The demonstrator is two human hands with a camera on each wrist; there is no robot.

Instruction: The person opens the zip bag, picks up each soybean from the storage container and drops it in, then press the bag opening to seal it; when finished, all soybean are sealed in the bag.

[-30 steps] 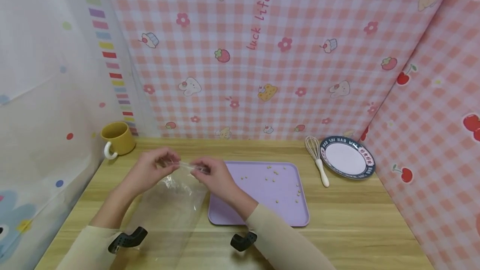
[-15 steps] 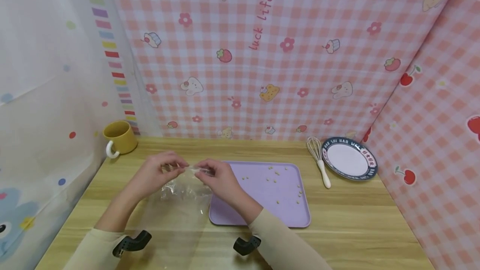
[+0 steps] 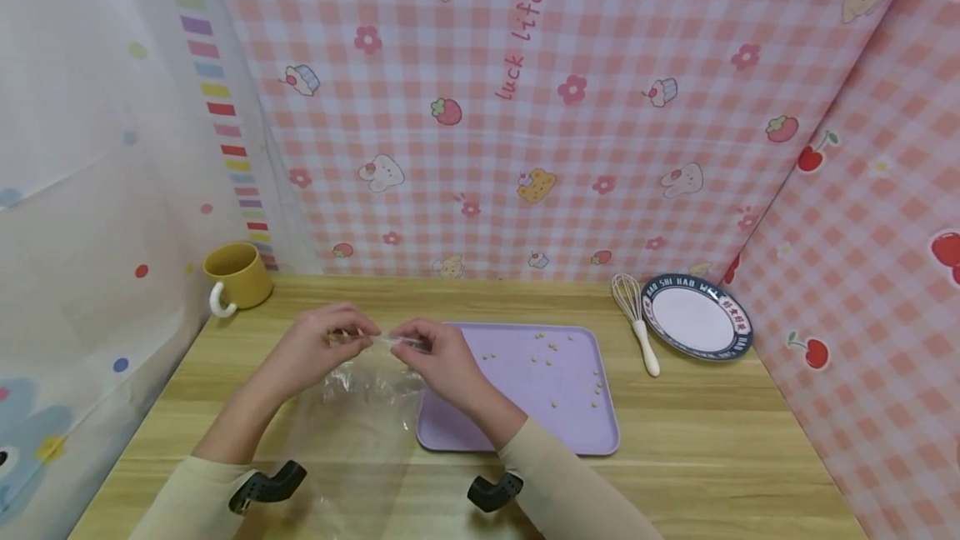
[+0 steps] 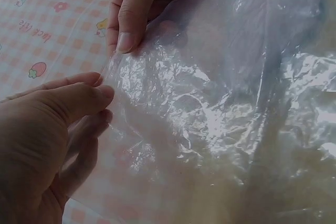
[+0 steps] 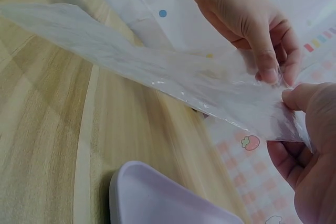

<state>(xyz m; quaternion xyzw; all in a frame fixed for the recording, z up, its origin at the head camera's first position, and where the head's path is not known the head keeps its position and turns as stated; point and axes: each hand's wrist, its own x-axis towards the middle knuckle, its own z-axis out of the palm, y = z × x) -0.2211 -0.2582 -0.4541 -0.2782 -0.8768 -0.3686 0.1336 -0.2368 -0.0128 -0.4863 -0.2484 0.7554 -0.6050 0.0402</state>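
Observation:
A clear plastic bag hangs from both hands, its top edge held just left of the tray. My left hand pinches that edge between thumb and fingers. Close beside it, my right hand pinches the same edge; the fingertips of the two hands nearly meet. The left wrist view shows the bag as crinkled, shiny film falling away from the thumbs. From the right wrist, the bag looks flat and thin. Whether its mouth is parted I cannot tell.
A lilac tray with several small greenish bits lies right of the bag, partly behind the right forearm. A whisk and a dark-rimmed plate are at the back right. A yellow mug stands at the back left.
Compared with a second ago, my left hand has moved right, closer to my right hand, which has shifted slightly right too. The bag came along with them. Over the last half second, little moves.

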